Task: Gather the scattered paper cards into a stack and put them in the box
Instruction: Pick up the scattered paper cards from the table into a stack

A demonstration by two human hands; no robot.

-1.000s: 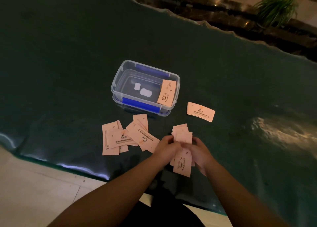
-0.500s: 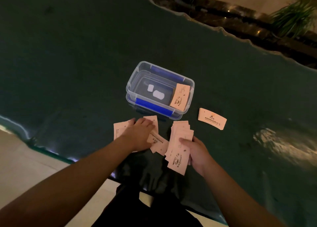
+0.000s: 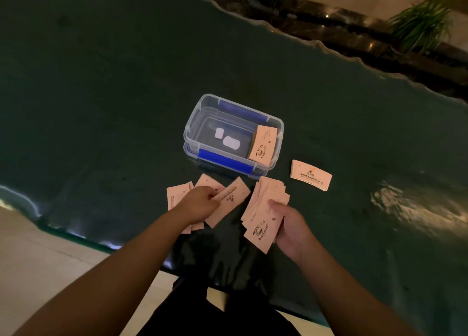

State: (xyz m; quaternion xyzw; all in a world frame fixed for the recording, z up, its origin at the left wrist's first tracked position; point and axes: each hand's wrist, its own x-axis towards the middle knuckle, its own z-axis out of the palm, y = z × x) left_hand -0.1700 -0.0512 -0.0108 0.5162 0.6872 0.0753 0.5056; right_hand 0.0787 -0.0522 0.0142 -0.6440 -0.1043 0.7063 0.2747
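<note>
My right hand (image 3: pixel 291 228) holds a fanned stack of pink cards (image 3: pixel 263 210) just above the dark table. My left hand (image 3: pixel 198 204) grips one pink card (image 3: pixel 231 197) lifted from the scattered cards (image 3: pixel 177 196) lying left of the stack. A clear plastic box (image 3: pixel 192 125) with blue clips stands open beyond both hands, and a small pile of cards (image 3: pixel 263 144) leans in its right end. One more small pile of cards (image 3: pixel 311 174) lies on the table right of the box.
The dark green table (image 3: pixel 101 94) has a wavy near edge (image 3: pixel 63 231) close to my body and a far edge (image 3: pixel 329 49) bordered by potted plants (image 3: pixel 420 23). Pale floor (image 3: pixel 38 259) shows at lower left. A bright reflection (image 3: pixel 415 209) sits on the table at right.
My hands separated: the left went to the scattered cards and has now lifted one card, while the right kept the stack. The view shifted slightly.
</note>
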